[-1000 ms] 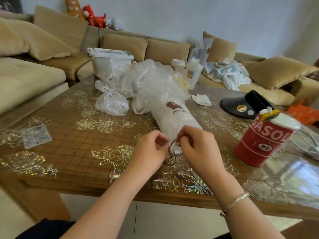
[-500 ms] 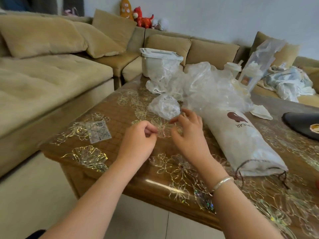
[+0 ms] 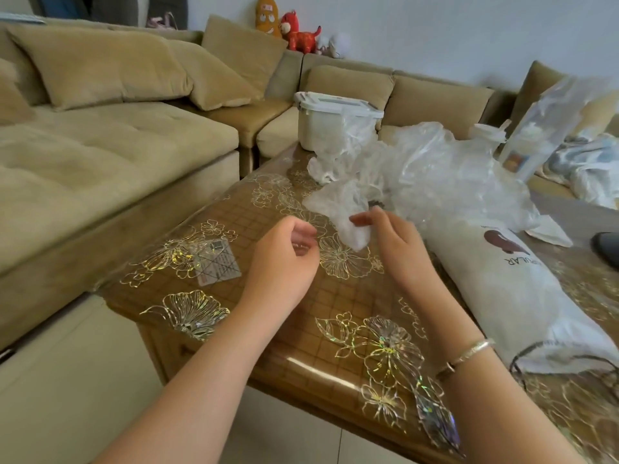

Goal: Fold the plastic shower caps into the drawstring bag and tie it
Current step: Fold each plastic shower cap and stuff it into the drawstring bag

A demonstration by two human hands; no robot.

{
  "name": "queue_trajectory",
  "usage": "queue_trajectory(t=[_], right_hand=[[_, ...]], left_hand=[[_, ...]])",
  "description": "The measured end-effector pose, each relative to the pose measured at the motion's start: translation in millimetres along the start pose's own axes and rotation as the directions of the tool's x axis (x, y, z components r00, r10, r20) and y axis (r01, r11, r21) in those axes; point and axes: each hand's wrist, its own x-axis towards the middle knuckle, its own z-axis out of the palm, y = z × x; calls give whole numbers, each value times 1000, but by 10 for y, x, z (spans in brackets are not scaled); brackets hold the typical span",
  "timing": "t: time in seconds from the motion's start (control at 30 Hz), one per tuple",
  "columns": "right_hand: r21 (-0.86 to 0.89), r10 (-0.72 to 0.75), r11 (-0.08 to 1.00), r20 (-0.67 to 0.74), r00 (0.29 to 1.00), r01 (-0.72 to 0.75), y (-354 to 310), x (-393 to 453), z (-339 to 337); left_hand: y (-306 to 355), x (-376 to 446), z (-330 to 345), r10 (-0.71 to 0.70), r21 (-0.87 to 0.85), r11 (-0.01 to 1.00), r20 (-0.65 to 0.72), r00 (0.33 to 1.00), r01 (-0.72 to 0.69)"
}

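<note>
A crumpled clear shower cap (image 3: 338, 204) hangs just above the table (image 3: 335, 306), pinched at its near edge by my right hand (image 3: 390, 242). My left hand (image 3: 284, 256) hovers beside it to the left, fingers loosely curled and holding nothing. The white drawstring bag (image 3: 495, 293) with a brown logo lies stuffed on its side to the right of my right forearm. Its dark cord (image 3: 536, 354) trails loose at the near end. Behind the held cap sits a big heap of clear plastic caps (image 3: 442, 172).
A white lidded tub (image 3: 330, 120) stands at the table's far corner. A small printed sticker (image 3: 217, 264) lies left of my left hand. A clear pouch (image 3: 546, 125), a white paper (image 3: 549, 233) and a black object (image 3: 607, 247) sit at the right; a beige sofa (image 3: 117, 155) wraps around.
Both hands left the bag's cord and moved left to the loose crumpled cap. My right hand took hold of it and raised it. The view swung left.
</note>
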Motion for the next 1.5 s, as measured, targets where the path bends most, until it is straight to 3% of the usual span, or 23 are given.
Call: queue_trajectory(t=[0.13, 0.2, 0.3, 0.4, 0.5, 0.73, 0.87, 0.97, 1.07, 1.2, 1.33, 1.43, 1.5], right_hand=[[398, 115, 910, 21, 993, -113, -110, -171, -207], [567, 158, 806, 73, 985, -171, -114, -289, -297], [712, 166, 666, 150, 975, -223, -60, -445, -420], [790, 165, 550, 216, 962, -271, -26, -549, -563], [804, 141, 513, 267, 953, -301, -8, -638, -720], [867, 111, 375, 312, 944, -330, 48, -796, -877], [855, 183, 445, 202, 962, -265, 87, -857, -920], [738, 264, 623, 116, 958, -261, 155, -916, -951], [466, 255, 824, 200, 946, -321, 214, -984, -883], [399, 264, 855, 217, 940, -332, 216, -1019, -742], [477, 357, 805, 85, 930, -353, 297, -963, -746], [773, 424, 543, 84, 902, -327, 281, -903, -845], [876, 417, 399, 90, 905, -271, 261, -882, -906]], left_hand=[[99, -23, 38, 41, -138, 989, -37, 998, -46], [154, -42, 42, -22, -270, 963, -18, 1000, 16], [204, -97, 68, -151, -424, 884, 138, 979, 196], [214, -187, 148, -221, -440, 827, 317, 922, 350], [280, -295, 222, -216, -475, 778, 413, 885, 412], [385, -475, 355, -106, -459, 813, 488, 866, 358], [390, -526, 415, -168, -483, 799, 392, 904, 358], [400, -532, 444, -201, -488, 795, 349, 915, 360], [414, -563, 486, -159, -472, 827, 327, 932, 306], [415, -631, 567, -99, -389, 888, 358, 928, 245], [444, -625, 560, -78, -393, 904, 241, 967, 171], [359, -543, 494, -102, -358, 926, 78, 992, 123], [287, -489, 456, -87, -269, 959, 18, 996, 89]])
